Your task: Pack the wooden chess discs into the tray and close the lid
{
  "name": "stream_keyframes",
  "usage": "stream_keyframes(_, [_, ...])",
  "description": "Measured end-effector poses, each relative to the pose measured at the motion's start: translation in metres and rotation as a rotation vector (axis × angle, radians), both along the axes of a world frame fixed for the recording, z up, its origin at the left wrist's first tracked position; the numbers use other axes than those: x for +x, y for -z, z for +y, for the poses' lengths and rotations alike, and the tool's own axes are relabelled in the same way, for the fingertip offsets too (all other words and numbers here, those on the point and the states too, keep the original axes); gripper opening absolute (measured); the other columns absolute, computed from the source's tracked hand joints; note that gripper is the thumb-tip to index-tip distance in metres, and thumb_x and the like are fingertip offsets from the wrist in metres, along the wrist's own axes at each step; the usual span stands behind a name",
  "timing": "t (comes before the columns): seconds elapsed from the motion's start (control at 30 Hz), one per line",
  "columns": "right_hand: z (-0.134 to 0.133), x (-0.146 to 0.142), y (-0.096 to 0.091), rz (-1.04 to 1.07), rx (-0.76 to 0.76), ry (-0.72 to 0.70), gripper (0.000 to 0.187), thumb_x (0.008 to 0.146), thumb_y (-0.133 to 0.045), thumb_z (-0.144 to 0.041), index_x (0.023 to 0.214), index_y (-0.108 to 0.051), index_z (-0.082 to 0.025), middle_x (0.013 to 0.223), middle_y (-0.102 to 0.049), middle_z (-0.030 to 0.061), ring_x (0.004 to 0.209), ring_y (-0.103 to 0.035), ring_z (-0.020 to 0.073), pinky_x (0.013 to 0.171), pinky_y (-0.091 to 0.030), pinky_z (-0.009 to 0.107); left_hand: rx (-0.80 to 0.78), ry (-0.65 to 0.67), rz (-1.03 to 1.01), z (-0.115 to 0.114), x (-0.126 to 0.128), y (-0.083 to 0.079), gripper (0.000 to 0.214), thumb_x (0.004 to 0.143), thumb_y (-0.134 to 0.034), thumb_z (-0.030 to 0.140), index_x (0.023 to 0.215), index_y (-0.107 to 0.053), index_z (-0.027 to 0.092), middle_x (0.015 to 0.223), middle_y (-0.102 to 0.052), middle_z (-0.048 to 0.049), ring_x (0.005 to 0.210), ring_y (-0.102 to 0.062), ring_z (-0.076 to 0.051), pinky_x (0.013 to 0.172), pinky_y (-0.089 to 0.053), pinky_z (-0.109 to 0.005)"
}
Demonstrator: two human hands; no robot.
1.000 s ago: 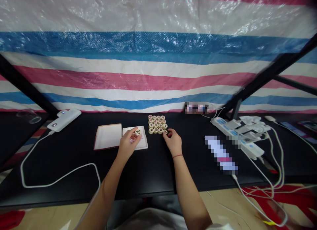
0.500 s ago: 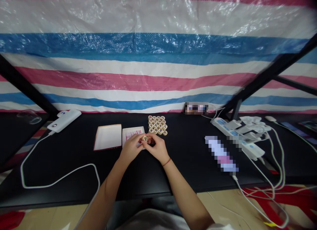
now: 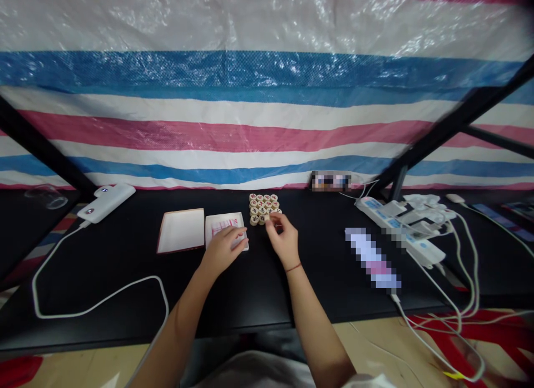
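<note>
Round Chinese chess pieces [image 3: 261,205], cream with red or dark characters, stand in tight rows on the black table. At the near right corner of these rows is my right hand [image 3: 284,239], thumb and fingers curled in a pinch around a chess piece that is mostly hidden by the fingers. The hand covers some of the nearest pieces. My left hand [image 3: 223,247] hovers over the near part of a shallow white box [image 3: 212,221], fingers slightly apart and holding nothing. A pink-printed sheet [image 3: 227,224] lies inside that box, partly covered by the hand.
A white box lid [image 3: 182,231] lies left of the box. Farther left is a white device [image 3: 107,203] with a cable. On the right are a phone [image 3: 372,258], a power strip [image 3: 400,232] full of plugs, and trailing cables. Striped plastic sheeting [image 3: 233,134] hangs behind the table.
My hands were together over the box, holding one chess piece. They have parted: my right hand has moved right to the rows of pieces, and my left has let go and stayed over the box.
</note>
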State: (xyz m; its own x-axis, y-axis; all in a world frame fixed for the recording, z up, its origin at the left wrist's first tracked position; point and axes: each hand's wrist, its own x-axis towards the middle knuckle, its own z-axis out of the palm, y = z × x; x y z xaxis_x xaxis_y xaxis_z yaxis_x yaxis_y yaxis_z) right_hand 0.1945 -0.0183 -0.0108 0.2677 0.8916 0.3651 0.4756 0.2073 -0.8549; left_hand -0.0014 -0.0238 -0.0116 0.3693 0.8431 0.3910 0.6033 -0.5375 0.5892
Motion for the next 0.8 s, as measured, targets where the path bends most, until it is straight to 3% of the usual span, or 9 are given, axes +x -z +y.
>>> stream_keyframes(0.1, [0.006, 0.02, 0.008, -0.037, -0.101, 0.211, 0.032, 0.08, -0.053, -0.041, 0.099, -0.063, -0.017, 0.086, -0.069, 0.007, 0.073, -0.063, 0.0189, 0.072, -0.049, 0.031, -0.016, 0.009, -0.004, -0.001, 0.0, -0.004, 0.019, 0.09, -0.052, 0.026, 0.105, -0.064, 0.022, 0.095, -0.069, -0.0034, 0.091, -0.065, -0.018, 0.086, -0.051, -0.032])
stream_keyframes(0.17, [0.01, 0.03, 0.013, -0.108, -0.159, 0.27, 0.034, 0.078, -0.053, -0.041, 0.1, -0.063, -0.016, 0.089, -0.069, 0.009, 0.075, -0.063, 0.0208, 0.073, -0.048, 0.033, -0.032, 0.01, -0.012, -0.001, 0.001, -0.004, 0.018, 0.09, -0.052, 0.024, 0.103, -0.065, 0.022, 0.095, -0.069, -0.0034, 0.092, -0.065, -0.018, 0.087, -0.051, -0.032])
stream_keyframes(0.4, [0.013, 0.034, 0.025, -0.325, -0.157, 0.206, 0.027, 0.076, -0.052, -0.034, 0.095, -0.064, -0.018, 0.093, -0.069, 0.0082, 0.08, -0.06, 0.0215, 0.076, -0.045, 0.033, -0.065, 0.016, -0.018, -0.002, 0.001, -0.004, 0.019, 0.09, -0.05, 0.022, 0.1, -0.066, 0.021, 0.097, -0.069, -0.0035, 0.093, -0.065, -0.017, 0.088, -0.05, -0.031])
stream_keyframes(0.53, [0.014, 0.032, 0.029, -0.437, -0.154, 0.212, 0.024, 0.075, -0.055, -0.03, 0.094, -0.063, -0.019, 0.09, -0.066, 0.0073, 0.082, -0.058, 0.022, 0.075, -0.042, 0.033, -0.063, 0.048, 0.093, -0.001, -0.002, -0.005, 0.022, 0.088, -0.056, 0.026, 0.108, -0.065, 0.022, 0.102, -0.068, -0.0047, 0.095, -0.064, -0.02, 0.089, -0.049, -0.034])
stream_keyframes(0.67, [0.015, 0.033, 0.03, -0.47, -0.164, 0.211, 0.022, 0.076, -0.055, -0.029, 0.096, -0.061, -0.02, 0.087, -0.064, 0.0057, 0.081, -0.055, 0.0216, 0.074, -0.04, 0.032, -0.094, 0.074, 0.267, -0.001, -0.003, -0.002, 0.035, 0.083, -0.065, 0.031, 0.118, -0.062, 0.025, 0.111, -0.066, -0.006, 0.101, -0.063, -0.023, 0.091, -0.047, -0.038])
stream_keyframes(0.8, [0.012, 0.029, 0.023, -0.44, -0.081, 0.291, 0.026, 0.077, -0.056, -0.032, 0.099, -0.06, -0.019, 0.09, -0.063, 0.0065, 0.085, -0.054, 0.0231, 0.076, -0.04, 0.034, -0.106, 0.116, 0.287, -0.003, -0.001, 0.001, 0.035, 0.085, -0.062, 0.026, 0.12, -0.06, 0.026, 0.113, -0.069, -0.0042, 0.105, -0.063, -0.022, 0.093, -0.045, -0.037])
